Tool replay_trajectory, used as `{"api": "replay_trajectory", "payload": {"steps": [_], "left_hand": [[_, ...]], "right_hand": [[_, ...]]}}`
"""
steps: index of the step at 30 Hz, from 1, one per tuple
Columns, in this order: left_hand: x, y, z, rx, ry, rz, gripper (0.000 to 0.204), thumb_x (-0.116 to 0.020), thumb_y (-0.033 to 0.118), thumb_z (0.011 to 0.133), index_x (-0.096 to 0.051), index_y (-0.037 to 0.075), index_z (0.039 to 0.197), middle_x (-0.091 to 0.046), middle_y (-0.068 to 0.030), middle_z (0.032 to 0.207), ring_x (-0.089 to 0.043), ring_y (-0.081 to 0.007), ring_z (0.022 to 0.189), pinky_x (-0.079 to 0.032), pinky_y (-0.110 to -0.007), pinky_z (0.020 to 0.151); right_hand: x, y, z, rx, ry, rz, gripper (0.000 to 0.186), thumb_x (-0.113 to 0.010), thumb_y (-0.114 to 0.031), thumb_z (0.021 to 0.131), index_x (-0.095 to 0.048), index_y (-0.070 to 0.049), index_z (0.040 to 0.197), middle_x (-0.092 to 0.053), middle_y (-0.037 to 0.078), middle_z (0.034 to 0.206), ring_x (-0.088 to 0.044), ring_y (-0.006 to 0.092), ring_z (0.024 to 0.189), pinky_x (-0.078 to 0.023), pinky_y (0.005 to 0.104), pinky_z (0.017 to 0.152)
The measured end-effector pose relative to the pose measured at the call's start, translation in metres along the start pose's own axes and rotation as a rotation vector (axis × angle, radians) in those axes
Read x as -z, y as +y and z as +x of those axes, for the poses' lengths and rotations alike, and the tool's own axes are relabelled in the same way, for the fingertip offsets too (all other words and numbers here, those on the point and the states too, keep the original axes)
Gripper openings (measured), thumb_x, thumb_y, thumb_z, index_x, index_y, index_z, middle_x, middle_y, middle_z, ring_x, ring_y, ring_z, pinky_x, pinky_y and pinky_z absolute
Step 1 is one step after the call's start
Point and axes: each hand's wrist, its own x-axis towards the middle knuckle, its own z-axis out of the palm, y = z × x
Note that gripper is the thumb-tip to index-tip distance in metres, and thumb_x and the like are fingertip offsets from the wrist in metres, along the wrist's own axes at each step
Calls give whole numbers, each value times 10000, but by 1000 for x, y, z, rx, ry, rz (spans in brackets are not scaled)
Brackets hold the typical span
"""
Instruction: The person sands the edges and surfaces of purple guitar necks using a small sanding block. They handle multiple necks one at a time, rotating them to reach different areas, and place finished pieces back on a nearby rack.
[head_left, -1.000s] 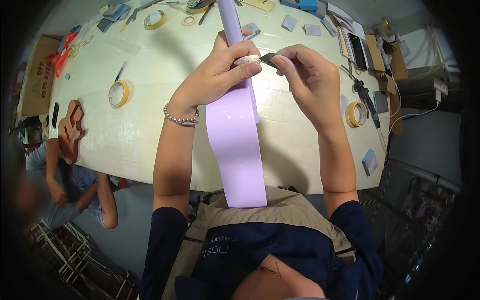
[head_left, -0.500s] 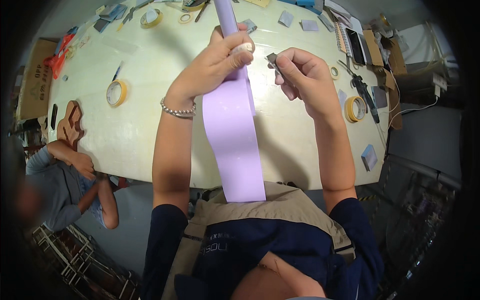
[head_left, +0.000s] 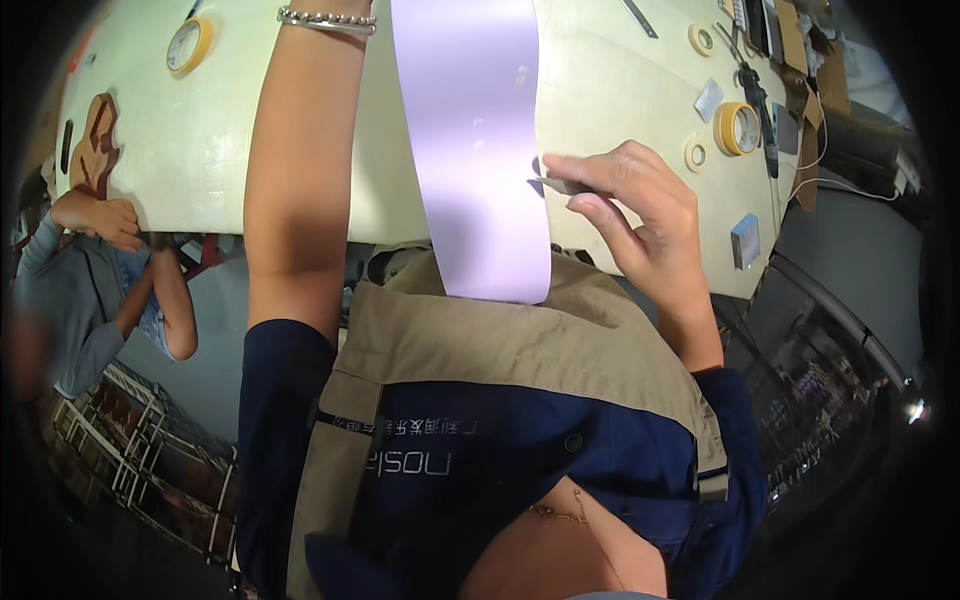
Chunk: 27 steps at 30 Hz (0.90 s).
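Note:
A glossy lilac panel [head_left: 480, 150], long and curved like the edge of a guitar body, stretches from the top of the view down to my apron, where its near end rests. My right hand [head_left: 645, 210] is closed in a pinch on a small dark grey folded piece [head_left: 562, 186], seen nearly edge-on. That piece is at the panel's right edge; whether it touches cannot be made out. My left forearm reaches up along the panel's left side, a beaded bracelet [head_left: 325, 20] at the wrist. The left hand itself lies beyond the top edge.
Yellow tape rolls [head_left: 737, 129] lie right and far left on the pale table [head_left: 200, 150]. A blue-grey block [head_left: 746, 242] sits near the right edge, a black tool [head_left: 757, 110] beyond it. At left, a co-worker's hands [head_left: 100, 218] rest by a brown wooden piece [head_left: 95, 150].
My view has tilted downward and nearer. My left hand, earlier round the lilac thing's narrow upper part, has left the view. My right hand has come to the panel's right edge with the grey piece.

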Motion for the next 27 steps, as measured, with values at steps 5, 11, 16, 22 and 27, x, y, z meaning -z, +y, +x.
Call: {"api": "replay_trajectory", "payload": {"steps": [5, 11, 16, 22, 27], "left_hand": [[-6, 13, -4, 17, 48, 87, 429, -473, 482, 991, -576, 88, 860, -448, 47, 677, -385, -52, 578, -353, -217, 537], [-7, 12, -5, -6, 24, 71, 415, -479, 472, 992, -579, 95, 847, -435, 53, 646, -379, -46, 560, -333, -207, 510], [-4, 8, 0, -39, -18, 47, 422, -481, 478, 990, -563, 102, 817, -410, 65, 620, -358, -39, 539, -312, -202, 485], [-6, 9, -2, -38, -26, 5, 421, -485, 477, 988, -552, 105, 803, -396, 72, 613, -338, -35, 526, -298, -204, 470], [-10, 23, -5, 0, 0, 50, 417, -486, 481, 987, -557, 105, 821, -397, 73, 627, -337, -34, 538, -294, -204, 477]], "right_hand": [[-7, 2, -1, 58, 56, -73, 242, -763, -61, 714, -736, -98, 952, -726, 21, 895, -535, 169, 655, -440, 267, 605], [-9, 2, -2, 66, 75, -132, 277, -788, -64, 667, -744, -108, 937, -736, 10, 953, -512, 166, 645, -436, 257, 602], [-11, 1, -1, 69, 93, -145, 280, -798, -71, 648, -741, -98, 921, -738, 17, 935, -503, 162, 637, -422, 253, 596], [-12, 0, -1, 75, 97, -213, 267, -797, -59, 624, -735, -88, 881, -739, 23, 919, -511, 154, 640, -406, 255, 592], [-7, -2, 1, 47, 29, -204, 270, -788, -21, 600, -732, -67, 860, -736, 15, 886, -519, 146, 635, -416, 255, 583]]}}
